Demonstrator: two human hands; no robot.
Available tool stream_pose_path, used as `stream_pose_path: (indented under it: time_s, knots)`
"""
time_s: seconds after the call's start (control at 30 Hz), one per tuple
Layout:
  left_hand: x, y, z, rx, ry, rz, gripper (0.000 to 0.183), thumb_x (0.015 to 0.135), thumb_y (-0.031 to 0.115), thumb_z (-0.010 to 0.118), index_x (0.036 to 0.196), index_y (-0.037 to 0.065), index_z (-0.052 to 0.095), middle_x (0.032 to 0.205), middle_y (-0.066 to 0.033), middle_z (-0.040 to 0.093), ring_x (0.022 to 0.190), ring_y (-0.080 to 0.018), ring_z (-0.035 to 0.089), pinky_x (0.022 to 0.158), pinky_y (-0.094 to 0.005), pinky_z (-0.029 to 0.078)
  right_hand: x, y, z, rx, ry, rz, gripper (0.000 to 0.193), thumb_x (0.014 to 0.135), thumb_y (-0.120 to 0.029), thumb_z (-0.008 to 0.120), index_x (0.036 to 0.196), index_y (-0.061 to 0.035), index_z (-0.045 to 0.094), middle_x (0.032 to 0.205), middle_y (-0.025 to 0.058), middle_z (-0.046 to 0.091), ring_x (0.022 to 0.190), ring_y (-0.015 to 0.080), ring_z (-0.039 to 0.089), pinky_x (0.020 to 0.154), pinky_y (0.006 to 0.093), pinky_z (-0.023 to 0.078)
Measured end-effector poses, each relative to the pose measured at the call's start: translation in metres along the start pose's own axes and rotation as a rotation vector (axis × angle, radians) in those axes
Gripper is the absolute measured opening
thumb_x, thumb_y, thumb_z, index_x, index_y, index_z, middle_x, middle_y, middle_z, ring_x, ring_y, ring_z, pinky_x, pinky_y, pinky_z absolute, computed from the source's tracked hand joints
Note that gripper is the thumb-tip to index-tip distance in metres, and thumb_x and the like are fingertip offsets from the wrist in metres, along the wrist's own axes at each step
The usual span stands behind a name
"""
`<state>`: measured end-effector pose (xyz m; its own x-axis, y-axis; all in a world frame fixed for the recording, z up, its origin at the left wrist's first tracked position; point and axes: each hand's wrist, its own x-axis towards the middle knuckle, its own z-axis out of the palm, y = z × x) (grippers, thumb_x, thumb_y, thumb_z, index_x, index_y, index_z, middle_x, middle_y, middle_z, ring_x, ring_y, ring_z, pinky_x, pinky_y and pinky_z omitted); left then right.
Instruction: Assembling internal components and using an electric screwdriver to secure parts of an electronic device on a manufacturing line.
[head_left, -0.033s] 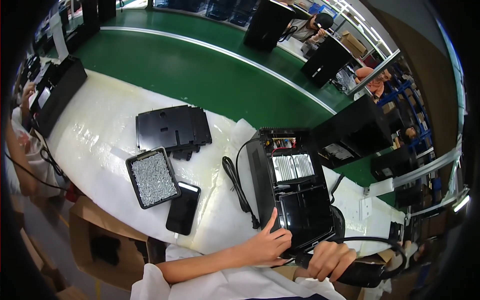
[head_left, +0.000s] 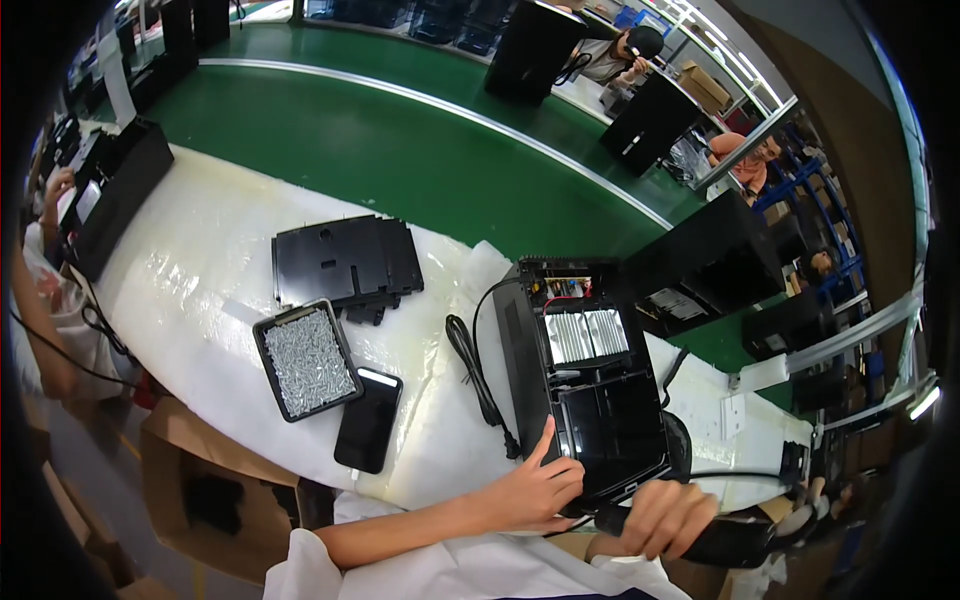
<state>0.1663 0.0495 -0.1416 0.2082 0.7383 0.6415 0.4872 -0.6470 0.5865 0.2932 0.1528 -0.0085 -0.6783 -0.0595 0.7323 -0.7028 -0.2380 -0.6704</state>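
Note:
In front of me an opened black appliance case [head_left: 612,425] lies on the table, its silvery finned block [head_left: 588,334] and some wiring exposed. My left hand [head_left: 535,490] grips the case's near left corner, one digit stretched up along the side and the others curled at the near end. At that same end, my right hand [head_left: 665,518] is closed around a black corded power screwdriver [head_left: 735,542], held roughly level. Its tip is by the near edge of the case; whether it touches a screw is hidden.
Left of the case lie a coiled black power cable [head_left: 470,365], a tray [head_left: 306,358] full of screws, a phone [head_left: 368,420] and stacked black panels [head_left: 345,260]. A tall black case [head_left: 705,260] stands beyond. A cardboard box [head_left: 215,475] sits below the table; other people work nearby.
The screwdriver's rear end has swung slightly right in my right hand, and its cord has dropped from a high loop to a flatter line. My left hand keeps its place on the case.

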Motion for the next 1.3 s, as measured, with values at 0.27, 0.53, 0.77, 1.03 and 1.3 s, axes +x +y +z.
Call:
stream_pose_path:
  time_s: [0.27,0.53,0.77,1.03,1.3]
  knots:
    - [-0.002,-0.045,-0.097,-0.185,-0.209,0.062,0.032,0.077,0.024,0.077,0.1,0.005,0.067,0.097,-0.0014,0.064,0.115,-0.0216,0.058,0.117,-0.0645,0.014,-0.01,-0.073,0.022,-0.355,0.825,-0.878,0.027,0.086,-0.006,0.063,0.087,-0.0076,0.037,0.059,-0.0015,0.035,0.045,0.0065,0.037,0.036,0.0169,0.041]
    - [-0.056,-0.05,-0.21,0.477,0.273,-0.56,0.024,0.075,0.006,0.073,0.097,0.003,0.065,0.096,-0.0114,0.066,0.09,-0.0324,0.06,0.08,-0.0435,0.046,-0.007,-0.084,0.043,-0.507,0.698,-1.055,0.033,0.068,-0.002,0.068,0.084,-0.004,0.039,0.07,0.0016,0.039,0.051,0.0058,0.042,0.04,0.0115,0.041]
    - [-0.105,-0.062,-0.225,0.671,-0.038,-0.887,0.017,0.076,0.004,0.073,0.086,0.003,0.059,0.087,-0.0075,0.056,0.08,-0.0267,0.056,0.079,-0.0375,0.037,-0.021,-0.086,0.029,-0.427,0.554,-1.085,0.039,0.068,-0.001,0.069,0.097,0.0042,0.042,0.081,0.0041,0.047,0.057,0.004,0.05,0.047,0.009,0.046]
    - [-0.113,-0.06,-0.225,0.687,0.112,-0.899,0.015,0.078,0.005,0.072,0.087,0.005,0.06,0.09,-0.0064,0.058,0.085,-0.0251,0.057,0.081,-0.0371,0.037,-0.035,-0.083,0.026,-1.226,1.212,-1.145,0.086,0.079,-0.023,0.066,0.138,0.0174,0.018,0.14,0.0179,0.035,0.139,0.0203,0.027,0.118,0.0265,0.014]
    - [-0.113,-0.058,-0.215,0.571,0.005,-0.938,0.018,0.076,0.003,0.074,0.089,0.006,0.061,0.098,-0.006,0.058,0.1,-0.0266,0.054,0.09,-0.0378,0.035,-0.012,-0.058,0.02,-0.274,0.541,-0.976,0.041,0.065,-0.008,0.07,0.092,-0.003,0.04,0.1,0.0059,0.038,0.094,0.0122,0.049,0.09,0.0178,0.041]
